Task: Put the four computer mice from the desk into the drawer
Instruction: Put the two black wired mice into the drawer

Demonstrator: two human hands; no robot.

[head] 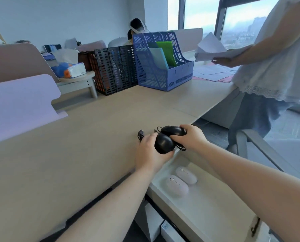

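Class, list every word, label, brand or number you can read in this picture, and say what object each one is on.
None can be read.
White box below the open drawer: blue print, too blurred.
Tissue pack on the small shelf: coloured pattern, no legible text.
Black mice, pink mice, file racks: no visible lettering.

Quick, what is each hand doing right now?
Left hand: closed on the nearer black wired mouse.
Right hand: closed on the farther black wired mouse.
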